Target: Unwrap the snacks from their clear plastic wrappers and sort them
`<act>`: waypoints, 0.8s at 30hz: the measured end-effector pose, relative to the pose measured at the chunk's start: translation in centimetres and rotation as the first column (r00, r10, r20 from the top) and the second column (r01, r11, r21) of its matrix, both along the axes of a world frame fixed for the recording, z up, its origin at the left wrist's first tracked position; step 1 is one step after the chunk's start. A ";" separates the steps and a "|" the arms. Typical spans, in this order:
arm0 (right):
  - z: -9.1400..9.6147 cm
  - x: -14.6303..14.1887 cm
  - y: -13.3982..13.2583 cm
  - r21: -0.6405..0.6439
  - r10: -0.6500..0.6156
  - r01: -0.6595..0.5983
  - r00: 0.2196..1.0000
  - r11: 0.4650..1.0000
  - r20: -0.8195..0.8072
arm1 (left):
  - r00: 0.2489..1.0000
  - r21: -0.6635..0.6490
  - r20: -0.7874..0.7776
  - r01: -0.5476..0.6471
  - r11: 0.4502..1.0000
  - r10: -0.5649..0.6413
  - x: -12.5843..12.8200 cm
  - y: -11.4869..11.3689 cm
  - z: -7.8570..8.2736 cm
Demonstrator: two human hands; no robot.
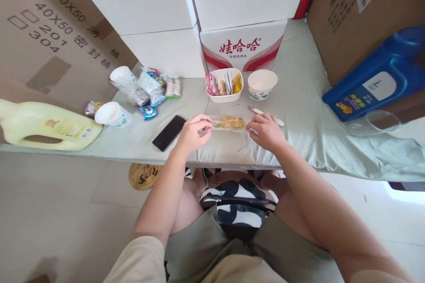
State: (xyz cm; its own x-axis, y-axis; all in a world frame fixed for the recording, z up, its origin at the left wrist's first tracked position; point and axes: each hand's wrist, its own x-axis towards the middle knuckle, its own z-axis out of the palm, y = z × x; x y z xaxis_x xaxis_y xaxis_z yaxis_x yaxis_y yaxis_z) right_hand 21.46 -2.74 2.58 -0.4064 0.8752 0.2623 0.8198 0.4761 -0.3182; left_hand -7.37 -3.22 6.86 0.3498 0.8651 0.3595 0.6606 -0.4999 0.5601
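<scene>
Stretched between my hands is a clear plastic bag [217, 122] with a yellow-wrapped snack [233, 122] inside. My left hand [195, 131] pinches its left end, fingers closed. At the opposite end, my right hand [266, 131] has its fingers closed on the plastic. Partly under the right hand lies a slim white tool with a metal tip [255, 109]; its kind is unclear. A black phone [169, 132] rests just left of my left hand. Beyond the bag stand a white tub [224, 98] of small wrapped snacks and a white paper bowl [262, 85].
Several wrapped snacks [151, 86] lie at the left near two paper cups [113, 114]. A pale yellow jug [49, 126] lies farther left. On the right are a blue bottle [372, 75] and a clear plastic cup [373, 123]. Cardboard and white boxes [244, 46] line the back.
</scene>
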 end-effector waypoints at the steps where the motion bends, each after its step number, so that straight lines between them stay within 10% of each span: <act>1: 0.2 -0.1 -0.3 0.039 0.027 -0.027 1.000 0.999 -0.004 | 0.999 -0.050 -0.010 0.032 0.998 -0.033 -0.2 -0.3 0.1; 5: 0.5 0.2 -1.6 0.056 0.106 -0.105 0.994 0.993 -0.009 | 0.985 -0.379 -0.102 0.091 0.921 -0.139 -0.8 -1.3 0.2; 10: 1.3 1.0 -3.9 -0.148 0.228 -0.214 0.970 0.966 0.085 | 0.958 -0.813 -0.009 0.161 0.560 -0.288 -1.4 -1.9 0.4; 16: 2.7 -1.0 -5.0 -0.312 0.120 -0.012 0.937 0.950 0.329 | 0.981 -0.371 -0.185 -0.011 0.929 -0.062 0.1 0.3 -1.0; 21: 2.5 -3.2 -4.4 -0.175 -0.306 0.391 0.875 0.904 0.375 | 0.939 -0.352 -0.286 0.083 0.932 -0.192 2.1 1.9 -2.8; 24: 1.7 -3.5 -4.1 0.033 -0.321 0.320 0.935 0.947 0.153 | 0.966 -0.373 -0.195 0.088 0.924 -0.171 2.6 1.6 -3.1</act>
State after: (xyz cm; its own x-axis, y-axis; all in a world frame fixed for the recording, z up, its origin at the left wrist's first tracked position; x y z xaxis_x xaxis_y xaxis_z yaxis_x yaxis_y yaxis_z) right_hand 17.98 -6.85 4.24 -0.1404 0.9640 0.2260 0.9680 0.1815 -0.1730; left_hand -4.74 -1.62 3.74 0.5017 0.8626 -0.0648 0.7305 -0.3824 0.5658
